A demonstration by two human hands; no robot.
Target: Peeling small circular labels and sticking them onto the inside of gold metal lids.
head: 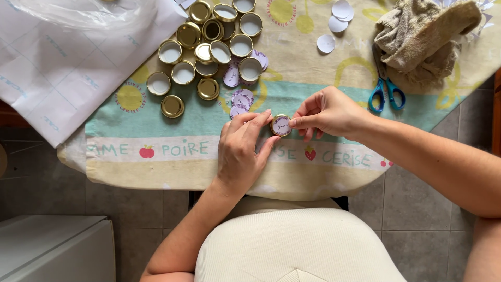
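White backing paper sheet (62, 62) overhangs the table's (156, 172) left edge. Loose gold metal jar lids (209, 47) cluster toward the far edge. Left hand (241, 151) and right hand (326, 112) pinch one small gold lid with round purple label (281, 125), apparently just above the front edge. Blue-handled scissors (386, 94) lie beside a beige crumpled cloth (422, 39), far right corner.

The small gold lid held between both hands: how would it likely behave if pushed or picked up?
The gold lid looks like thin metal, so probably stiff and light. It is round, so on edge it could roll; flat on the tablecloth it would likely sit still. Left hand and right hand pinch it with fingertips, which suggests little grip is needed.
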